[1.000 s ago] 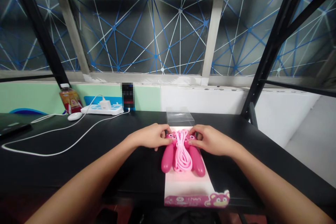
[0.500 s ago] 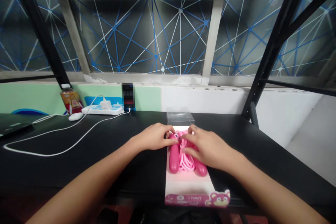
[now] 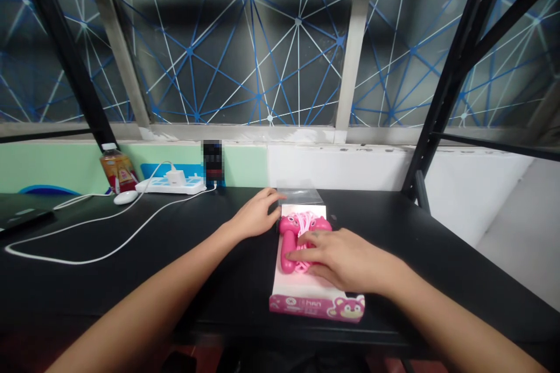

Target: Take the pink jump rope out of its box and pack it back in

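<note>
A pink skipping rope (image 3: 294, 234) with two bear-headed handles lies on a pink and white backing card (image 3: 306, 292) on the black table (image 3: 131, 268). My right hand (image 3: 345, 259) lies flat over the right handle and the coiled rope, fingers stretched out towards the left handle. My left hand (image 3: 256, 215) rests at the card's upper left corner, fingers reaching the clear plastic box (image 3: 300, 194) behind the card. Whether those fingers pinch the box or card, I cannot make out.
At the back left stand a drink bottle (image 3: 115, 166), a white mouse (image 3: 125, 197), and a white power strip (image 3: 171, 185) with a charger and a long white cable (image 3: 87, 257). A black shelf post (image 3: 441, 99) rises at the right. The table's near edge lies just below the card.
The card with the rope slid away from me. My right hand moved from the right handle's head to lie flat over the rope. My left hand shifted up to the card's far left corner.
</note>
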The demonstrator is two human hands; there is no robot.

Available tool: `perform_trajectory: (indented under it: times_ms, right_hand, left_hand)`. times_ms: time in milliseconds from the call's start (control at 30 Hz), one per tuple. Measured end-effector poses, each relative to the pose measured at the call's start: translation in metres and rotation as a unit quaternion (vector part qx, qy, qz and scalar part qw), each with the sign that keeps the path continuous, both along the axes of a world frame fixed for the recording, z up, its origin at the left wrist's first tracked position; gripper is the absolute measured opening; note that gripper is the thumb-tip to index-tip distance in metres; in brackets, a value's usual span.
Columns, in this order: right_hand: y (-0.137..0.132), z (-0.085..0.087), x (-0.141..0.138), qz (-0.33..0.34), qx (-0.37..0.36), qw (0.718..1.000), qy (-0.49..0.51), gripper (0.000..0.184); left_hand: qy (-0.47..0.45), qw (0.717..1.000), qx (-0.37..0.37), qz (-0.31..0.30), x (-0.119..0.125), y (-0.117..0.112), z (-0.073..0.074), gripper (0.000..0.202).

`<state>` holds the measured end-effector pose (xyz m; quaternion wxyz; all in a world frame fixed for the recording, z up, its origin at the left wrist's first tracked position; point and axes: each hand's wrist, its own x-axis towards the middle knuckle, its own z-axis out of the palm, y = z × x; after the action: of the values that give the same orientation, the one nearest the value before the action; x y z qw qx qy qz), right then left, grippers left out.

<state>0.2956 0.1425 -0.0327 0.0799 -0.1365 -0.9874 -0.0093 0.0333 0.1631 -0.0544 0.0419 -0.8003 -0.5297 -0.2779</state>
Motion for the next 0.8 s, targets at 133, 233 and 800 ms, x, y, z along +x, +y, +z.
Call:
perform_trajectory:
  times_ms: [133,233,800]
  right_hand:
    - [-0.002,-0.001,-0.002,0.011,-0.004,1.000,0.000,0.036]
    - [-0.002,-0.004,-0.004,0.004,0.008,1.000,-0.001,0.036]
    - [0.016,-0.011,0.000,0.019,-0.020,1.000,0.015,0.038]
  left_hand:
    - [-0.008,0.999,-0.042,-0.010,-0.012,0.013,-0.008,0.037]
    - [-0.030,0.997,-0.065,-0.013,-0.017,0.016,-0.008,0.028]
    - [-0.064,0.993,-0.095,-0.041,-0.013,0.006,-0.001,0.022]
